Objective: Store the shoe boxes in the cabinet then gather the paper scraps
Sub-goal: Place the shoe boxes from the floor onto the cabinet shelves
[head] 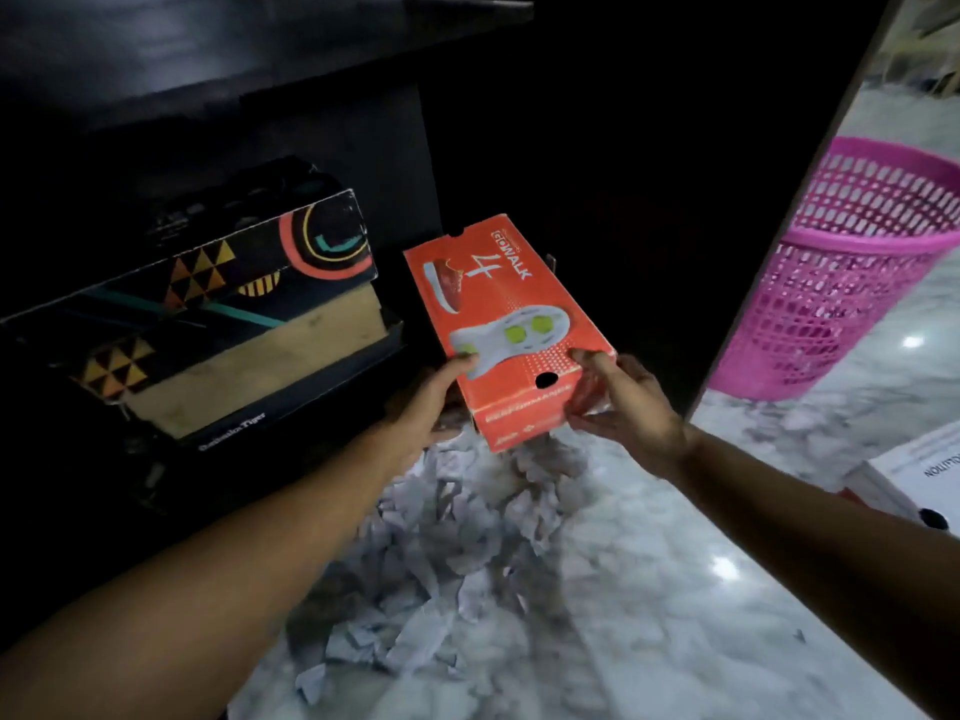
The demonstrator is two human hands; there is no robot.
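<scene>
I hold an orange shoe box [501,314] with a shoe print on its lid, its far end pointing into the dark open cabinet [597,174]. My left hand [428,400] grips the box's near left corner and my right hand [626,402] grips its near right corner. Two black patterned shoe boxes [208,304] lie stacked inside the cabinet at the left, beside the orange box. White paper scraps [457,553] are heaped on the marble floor under my arms.
A pink plastic basket [857,272] stands on the floor to the right, behind the open cabinet door [779,252]. A white box [914,480] lies at the right edge. A dark shelf [234,49] runs above the stacked boxes.
</scene>
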